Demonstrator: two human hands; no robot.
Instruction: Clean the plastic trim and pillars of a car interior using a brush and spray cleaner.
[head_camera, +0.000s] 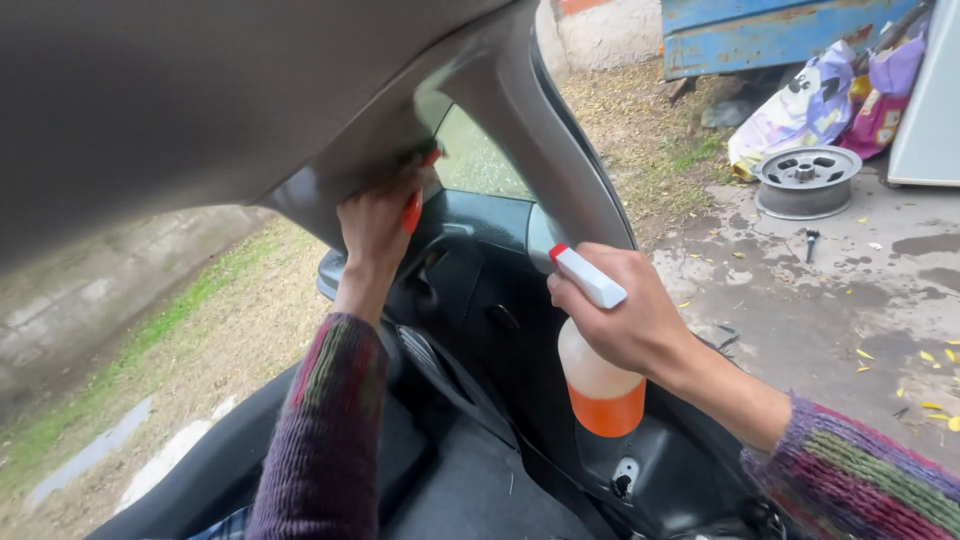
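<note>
The fingers (592, 268) of the right hand (625, 315) were clamped around the neck of a spray bottle (598, 375), with 1 finger lying along its white trigger head. The bottle hung upright in the open car doorway, just beside the dark door pillar (545, 130). It looked like thin, light plastic holding a little orange liquid, so it probably squeezed easily and could slip when wet; the narrow neck under the trigger seemed the safest hold. The left hand (375, 225) was curled shut on a red-handled tool (413, 205), mostly hidden, pressed against the grey roof lining (200, 90). That tool looked small and stiff. Outside, a wheel rim (806, 178) lay on the ground.
</note>
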